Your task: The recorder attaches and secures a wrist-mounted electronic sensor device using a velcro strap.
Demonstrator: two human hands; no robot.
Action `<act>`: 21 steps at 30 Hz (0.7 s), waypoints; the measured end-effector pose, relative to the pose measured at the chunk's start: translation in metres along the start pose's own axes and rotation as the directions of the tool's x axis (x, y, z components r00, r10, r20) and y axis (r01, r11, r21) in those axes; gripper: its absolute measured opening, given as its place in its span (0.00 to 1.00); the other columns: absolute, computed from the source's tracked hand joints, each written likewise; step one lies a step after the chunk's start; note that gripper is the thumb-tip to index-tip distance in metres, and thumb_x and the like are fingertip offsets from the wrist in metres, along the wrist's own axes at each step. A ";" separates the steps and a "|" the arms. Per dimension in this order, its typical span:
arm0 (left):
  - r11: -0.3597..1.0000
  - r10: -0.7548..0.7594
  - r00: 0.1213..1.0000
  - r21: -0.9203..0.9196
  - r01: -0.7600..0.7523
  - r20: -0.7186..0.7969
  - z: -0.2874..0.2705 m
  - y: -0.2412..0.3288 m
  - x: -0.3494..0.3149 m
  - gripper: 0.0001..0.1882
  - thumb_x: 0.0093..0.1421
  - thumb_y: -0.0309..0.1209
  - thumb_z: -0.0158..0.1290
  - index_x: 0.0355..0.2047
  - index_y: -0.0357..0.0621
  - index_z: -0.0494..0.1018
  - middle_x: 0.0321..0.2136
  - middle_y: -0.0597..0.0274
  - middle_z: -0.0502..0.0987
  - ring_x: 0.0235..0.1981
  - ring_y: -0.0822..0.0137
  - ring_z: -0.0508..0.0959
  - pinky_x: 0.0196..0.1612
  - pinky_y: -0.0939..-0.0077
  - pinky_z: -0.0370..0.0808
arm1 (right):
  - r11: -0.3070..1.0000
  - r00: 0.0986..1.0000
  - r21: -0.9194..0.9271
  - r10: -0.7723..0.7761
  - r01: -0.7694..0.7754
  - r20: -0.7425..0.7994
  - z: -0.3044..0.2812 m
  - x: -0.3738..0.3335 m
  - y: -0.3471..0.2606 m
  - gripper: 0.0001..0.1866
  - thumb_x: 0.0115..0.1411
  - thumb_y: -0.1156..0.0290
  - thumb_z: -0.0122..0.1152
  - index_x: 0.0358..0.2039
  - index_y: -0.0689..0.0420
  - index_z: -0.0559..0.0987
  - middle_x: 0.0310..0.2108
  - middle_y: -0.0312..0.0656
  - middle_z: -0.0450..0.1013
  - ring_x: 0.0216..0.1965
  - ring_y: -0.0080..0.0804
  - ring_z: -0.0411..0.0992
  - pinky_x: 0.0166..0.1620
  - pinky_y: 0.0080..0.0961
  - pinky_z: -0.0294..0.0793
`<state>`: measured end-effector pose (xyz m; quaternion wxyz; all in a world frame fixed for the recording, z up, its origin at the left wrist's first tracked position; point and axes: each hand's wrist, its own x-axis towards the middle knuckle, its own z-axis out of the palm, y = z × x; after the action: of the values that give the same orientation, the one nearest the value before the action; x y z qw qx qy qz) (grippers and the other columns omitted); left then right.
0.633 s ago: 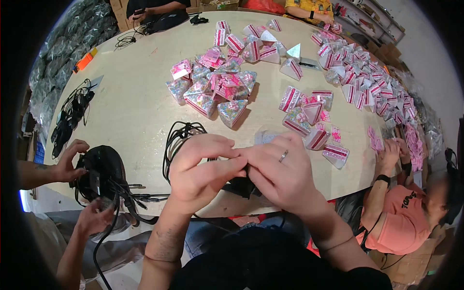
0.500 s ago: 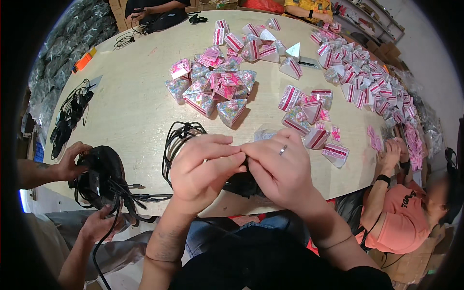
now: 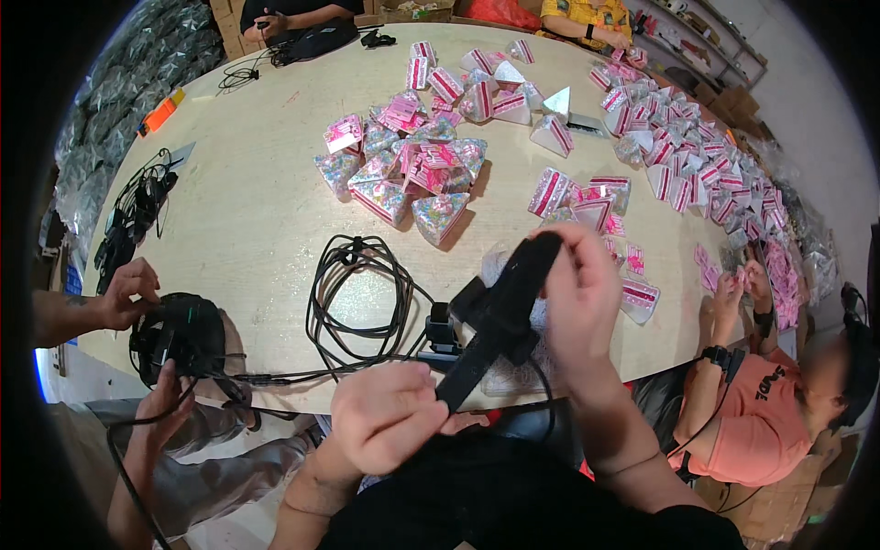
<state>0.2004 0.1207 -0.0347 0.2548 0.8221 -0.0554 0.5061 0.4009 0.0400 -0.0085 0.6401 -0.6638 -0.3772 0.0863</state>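
Note:
A black fabric strap (image 3: 500,316) with a small black box on it stretches slantwise between my two hands over the near table edge. My left hand (image 3: 385,417) pinches its lower end. At the upper end, my right hand (image 3: 587,298) grips the strap, its fingers partly hidden behind it. A thin black cable (image 3: 551,396) hangs from the strap beside my right wrist. Left of the strap, a small black block (image 3: 442,328) rests on the table, near a coil of black cable (image 3: 316,307). Clear plastic (image 3: 504,378) lies beneath the strap.
Wedge-shaped cake-slice packages (image 3: 440,215) with pink cards lie mid-table, with a large heap (image 3: 697,156) at right. At left, a co-worker's hands (image 3: 128,298) handle a black case (image 3: 197,335) with cables. Another co-worker's hands (image 3: 738,284) work at right.
My hands have moved apart, bringing the strap between them into full view. My left hand came down toward me. The left co-worker's hands shifted on the black case.

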 end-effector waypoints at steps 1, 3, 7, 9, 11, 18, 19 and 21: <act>0.999 -0.036 0.998 -0.002 0.036 0.059 -0.002 0.005 -0.001 0.17 0.48 0.20 0.63 0.37 0.46 0.71 0.32 0.59 0.72 0.32 0.59 0.78 0.31 0.69 0.79 | 0.988 0.998 0.146 0.045 -0.040 -0.032 -0.002 0.005 -0.002 0.07 0.61 0.79 0.48 0.38 0.63 0.74 0.29 0.38 0.71 0.30 0.18 0.68 0.34 0.19 0.70; 0.999 -0.043 0.995 0.008 0.042 0.093 0.003 0.005 -0.004 0.17 0.49 0.20 0.62 0.37 0.45 0.70 0.33 0.58 0.72 0.33 0.59 0.77 0.33 0.70 0.78 | 0.990 0.998 0.126 -0.057 0.059 -0.020 -0.002 0.003 -0.004 0.07 0.60 0.80 0.48 0.38 0.64 0.74 0.29 0.41 0.72 0.29 0.22 0.70 0.33 0.20 0.69; 0.969 -0.235 0.971 0.082 0.231 0.042 0.011 -0.001 0.005 0.13 0.50 0.20 0.58 0.35 0.41 0.68 0.38 0.52 0.72 0.36 0.60 0.75 0.39 0.70 0.73 | 0.922 0.936 -0.158 -0.350 0.353 0.048 0.002 -0.004 -0.012 0.08 0.57 0.82 0.50 0.38 0.64 0.74 0.29 0.45 0.73 0.27 0.32 0.72 0.31 0.24 0.71; 0.873 -0.457 0.888 -0.167 0.459 0.052 0.015 -0.001 0.019 0.12 0.50 0.19 0.53 0.35 0.41 0.67 0.45 0.48 0.70 0.38 0.61 0.73 0.43 0.71 0.71 | 0.804 0.857 -0.296 -0.494 0.515 0.149 0.002 -0.006 -0.017 0.11 0.53 0.84 0.53 0.37 0.64 0.75 0.29 0.49 0.73 0.26 0.43 0.73 0.30 0.29 0.72; 0.823 -0.510 0.850 -0.213 0.526 0.130 0.013 -0.001 0.023 0.12 0.50 0.19 0.49 0.36 0.40 0.65 0.51 0.46 0.68 0.41 0.65 0.72 0.47 0.73 0.68 | 0.768 0.838 -0.335 -0.512 0.545 0.189 0.002 -0.010 -0.018 0.12 0.49 0.84 0.55 0.37 0.64 0.76 0.28 0.49 0.73 0.26 0.46 0.73 0.30 0.32 0.74; 0.652 -0.675 0.701 -0.257 0.713 0.232 0.020 0.007 0.023 0.23 0.54 0.21 0.57 0.50 0.37 0.64 0.42 0.58 0.72 0.40 0.73 0.71 0.45 0.79 0.70 | 0.577 0.717 -0.436 -0.624 0.691 0.311 0.009 -0.026 -0.014 0.15 0.46 0.79 0.61 0.37 0.64 0.76 0.33 0.44 0.75 0.29 0.36 0.75 0.30 0.26 0.74; 0.650 -0.675 0.700 -0.260 0.714 0.234 0.019 0.007 0.025 0.23 0.54 0.21 0.57 0.50 0.37 0.64 0.42 0.58 0.72 0.40 0.73 0.71 0.45 0.79 0.70 | 0.577 0.719 -0.439 -0.621 0.689 0.312 0.009 -0.028 -0.014 0.15 0.46 0.79 0.61 0.37 0.64 0.76 0.33 0.44 0.75 0.29 0.36 0.75 0.30 0.26 0.74; 0.465 -0.785 0.571 -0.381 0.799 0.240 0.017 0.005 0.029 0.22 0.54 0.21 0.57 0.49 0.38 0.65 0.40 0.61 0.72 0.39 0.74 0.71 0.44 0.79 0.70 | 0.616 0.718 -0.369 -0.610 0.696 0.336 0.010 -0.030 -0.013 0.14 0.47 0.80 0.61 0.37 0.63 0.76 0.32 0.45 0.74 0.28 0.38 0.75 0.30 0.27 0.75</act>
<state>0.2258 0.1128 -0.0138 0.6411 0.6781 0.2126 0.2897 0.3684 0.0282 -0.0096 0.4093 -0.6037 -0.6575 -0.1889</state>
